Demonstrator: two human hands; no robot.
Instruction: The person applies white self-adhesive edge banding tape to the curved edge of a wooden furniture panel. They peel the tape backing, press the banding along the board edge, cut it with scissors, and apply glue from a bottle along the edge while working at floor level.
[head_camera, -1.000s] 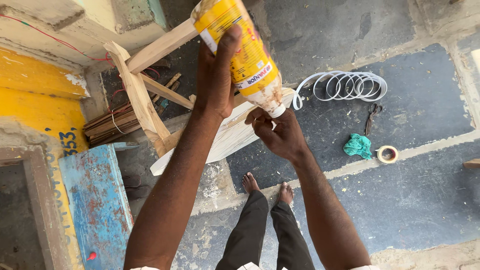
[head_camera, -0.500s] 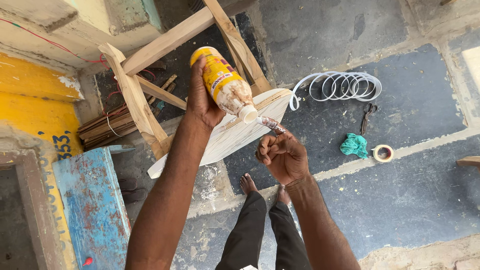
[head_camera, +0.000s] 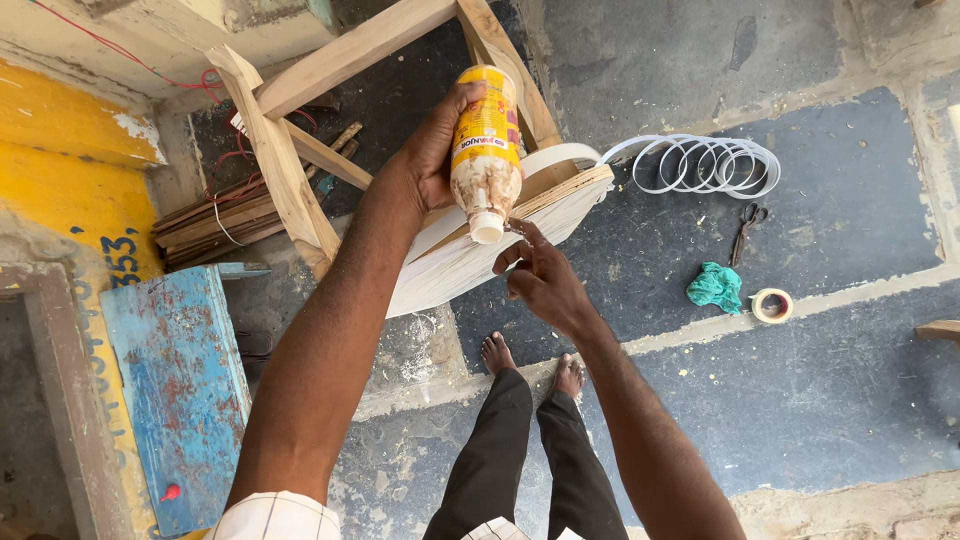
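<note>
Your left hand (head_camera: 432, 150) is wrapped tight around a yellow glue bottle (head_camera: 486, 150), tipped with its white nozzle pointing down. Your right hand (head_camera: 540, 280) is half open just under the nozzle, holding nothing, with its fingertips (head_camera: 520, 228) up by the tip. The bottle hangs over the curved white board (head_camera: 470, 262), which rests on a wooden frame (head_camera: 300, 130) above the floor. It looks like you are getting glue out, ready to put it on the board's edge. Next you will likely need a soft squeeze and a steady nozzle, so the glue does not drip on your bare feet (head_camera: 530, 362).
</note>
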